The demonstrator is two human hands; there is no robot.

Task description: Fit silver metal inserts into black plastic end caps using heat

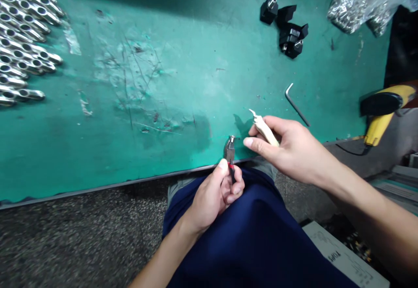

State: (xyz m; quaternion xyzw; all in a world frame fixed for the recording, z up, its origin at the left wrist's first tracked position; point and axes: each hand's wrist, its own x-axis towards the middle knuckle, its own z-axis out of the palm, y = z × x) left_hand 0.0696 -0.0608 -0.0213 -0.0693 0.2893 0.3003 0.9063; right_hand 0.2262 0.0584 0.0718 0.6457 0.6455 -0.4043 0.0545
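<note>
Gripping pliers (230, 152) in left hand (214, 192) with curled fingers, small metal part (231, 138) at plier tip, over table (196, 74) near edge. Holding pale-handled tool (265, 131) in bent fingers of right hand (290, 148), hooked tip (252, 113) apart from part. Best to squeeze pliers steadily, angle hooked tip away from left hand, press lightly.

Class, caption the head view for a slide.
Left grip on pliers, right grip on pale tool, at a green bench.
</note>
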